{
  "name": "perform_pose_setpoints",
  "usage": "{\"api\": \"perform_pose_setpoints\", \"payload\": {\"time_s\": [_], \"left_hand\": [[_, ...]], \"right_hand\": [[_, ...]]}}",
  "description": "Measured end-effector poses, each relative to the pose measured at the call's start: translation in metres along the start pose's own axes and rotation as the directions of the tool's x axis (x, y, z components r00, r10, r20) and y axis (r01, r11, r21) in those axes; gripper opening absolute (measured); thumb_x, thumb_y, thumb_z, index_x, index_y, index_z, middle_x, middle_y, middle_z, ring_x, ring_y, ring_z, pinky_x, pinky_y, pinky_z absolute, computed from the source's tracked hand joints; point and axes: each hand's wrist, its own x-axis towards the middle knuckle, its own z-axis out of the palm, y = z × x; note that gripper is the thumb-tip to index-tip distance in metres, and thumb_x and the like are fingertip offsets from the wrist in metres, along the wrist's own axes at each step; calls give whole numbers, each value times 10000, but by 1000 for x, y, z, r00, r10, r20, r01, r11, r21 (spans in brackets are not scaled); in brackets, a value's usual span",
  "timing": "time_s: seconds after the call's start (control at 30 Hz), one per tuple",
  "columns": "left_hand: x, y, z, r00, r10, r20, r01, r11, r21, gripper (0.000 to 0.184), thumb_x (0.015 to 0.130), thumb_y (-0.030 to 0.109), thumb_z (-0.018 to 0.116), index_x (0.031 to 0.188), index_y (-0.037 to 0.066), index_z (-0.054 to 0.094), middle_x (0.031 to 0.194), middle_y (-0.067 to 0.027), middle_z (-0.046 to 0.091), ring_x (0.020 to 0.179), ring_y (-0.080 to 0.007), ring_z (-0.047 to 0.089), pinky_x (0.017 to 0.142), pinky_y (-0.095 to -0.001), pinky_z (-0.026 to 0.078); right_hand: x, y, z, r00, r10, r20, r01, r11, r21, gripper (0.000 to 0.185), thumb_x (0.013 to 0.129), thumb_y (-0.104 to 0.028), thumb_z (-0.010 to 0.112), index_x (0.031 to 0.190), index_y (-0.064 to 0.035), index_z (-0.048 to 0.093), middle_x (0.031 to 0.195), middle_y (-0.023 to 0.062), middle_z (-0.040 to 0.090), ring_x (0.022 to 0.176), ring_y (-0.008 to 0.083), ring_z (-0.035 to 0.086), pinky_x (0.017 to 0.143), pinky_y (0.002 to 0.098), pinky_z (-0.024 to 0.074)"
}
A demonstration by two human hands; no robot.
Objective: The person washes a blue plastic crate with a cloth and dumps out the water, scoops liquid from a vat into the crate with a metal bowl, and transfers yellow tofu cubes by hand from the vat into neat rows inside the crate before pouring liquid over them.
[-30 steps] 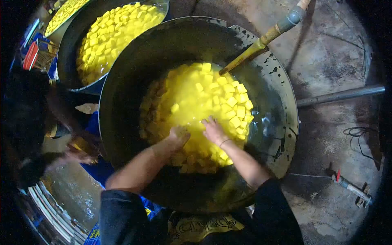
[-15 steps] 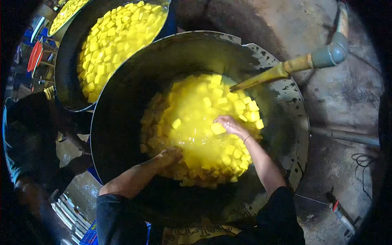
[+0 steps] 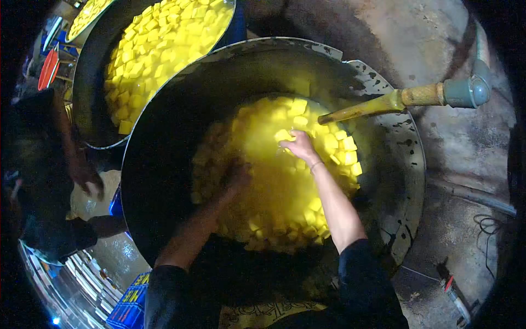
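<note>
A large dark round vat (image 3: 164, 164) holds cloudy yellow liquid with many yellow blocks (image 3: 348, 157) in it. My right hand (image 3: 300, 145) is above the liquid near the middle of the vat, its fingers closed on a yellow block (image 3: 283, 135). In shadow on the left side of the liquid is my left hand (image 3: 238, 174), dark and blurred, so its fingers cannot be made out. A pipe with a yellow-stained end (image 3: 378, 104) reaches over the vat's right rim, its tip close to the blocks.
A second vat (image 3: 90, 88) of yellow blocks stands at the upper left, with another beyond it. A co-worker (image 3: 41, 181) in dark clothes is at the left. Blue crates (image 3: 129, 304) are at the lower left. A metal pipe (image 3: 482, 198) and a cable (image 3: 486, 225) lie at the right.
My right hand came out of the liquid with a yellow block and moved up and away from me. My left hand has shifted forward. The view has shifted, and the co-worker has changed position.
</note>
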Motion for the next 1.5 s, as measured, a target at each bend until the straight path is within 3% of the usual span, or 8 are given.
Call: {"api": "perform_pose_setpoints", "payload": {"time_s": [0.2, 0.3, 0.77, 0.83, 1.03, 1.23, 1.33, 1.5], "left_hand": [[9, 64, 22, 943, 325, -76, -304, 930, 205, 343, 882, 175, 584, 1195, 47, 533, 1096, -99, 559, 930, -232, 559, 800, -347, 479], [4, 83, 57, 989, 140, -45, -127, 653, -747, 211, 865, 162, 497, 1023, 48, 577, 982, -86, 583, 892, -214, 549, 803, -332, 454], [-33, 148, 116, 982, 32, -185, -184, -37, -982, 280, 858, 242, 402, 1005, 47, 541, 955, -109, 605, 936, -258, 582, 836, -393, 488], [-27, 152, 99, 986, 19, -167, -161, -176, -971, 290, 807, 210, 439, 1016, 48, 558, 976, -106, 615, 896, -266, 588, 829, -400, 488], [-82, 274, 38, 851, 437, -291, -210, -223, -952, 239, 752, 143, 493, 933, 14, 581, 995, -171, 620, 941, -339, 587, 861, -475, 483], [-209, 360, -29, 670, 577, -467, -328, -333, -884, 341, 714, 192, 524, 996, 6, 567, 973, -197, 617, 846, -361, 628, 751, -417, 533], [-280, 334, -69, 608, 600, -521, -412, -323, -852, 325, 725, 195, 519, 999, 30, 579, 1013, -226, 612, 874, -381, 616, 792, -441, 522], [-342, 240, -120, 575, 509, -641, -509, -391, -767, 394, 724, 221, 526, 1071, 37, 553, 1077, -237, 583, 946, -407, 584, 867, -451, 495]], "right_hand": [[-69, -31, -27, 994, -112, -18, 108, 877, 468, 356, 689, -149, 794, 970, 3, 636, 899, 92, 655, 749, 149, 616, 639, 263, 500], [-92, -48, -17, 999, 12, 37, -31, 815, 579, 316, 680, -157, 810, 903, -9, 641, 832, 76, 664, 736, 125, 617, 623, 254, 492], [-87, -83, 6, 889, -446, -101, 433, 892, -129, 456, 905, -386, 532, 1151, -2, 533, 1303, 189, 468, 1244, 309, 393, 1002, 416, 334], [-93, -118, -33, 980, 50, 194, -112, 939, 325, 498, 941, -365, 467, 1247, 28, 476, 1270, 233, 513, 1142, 362, 513, 930, 441, 411], [-77, 39, 83, 864, -461, -203, 253, 746, -616, 477, 741, -272, 692, 1108, 8, 573, 1121, 305, 549, 986, 448, 527, 954, 478, 363], [-80, 28, 82, 763, -640, -93, 611, 760, -222, 331, 652, -195, 712, 910, -1, 637, 850, 197, 651, 717, 351, 636, 615, 381, 506], [-138, -63, 49, 915, 28, 401, -278, 765, 581, 378, 815, -91, 588, 1177, 13, 565, 931, 125, 648, 721, 214, 639, 599, 285, 515], [-259, -244, 39, 730, -454, 511, 80, 799, 596, 399, 813, -61, 659, 1176, 26, 519, 961, 74, 588, 861, 117, 565, 705, 256, 490]]}}
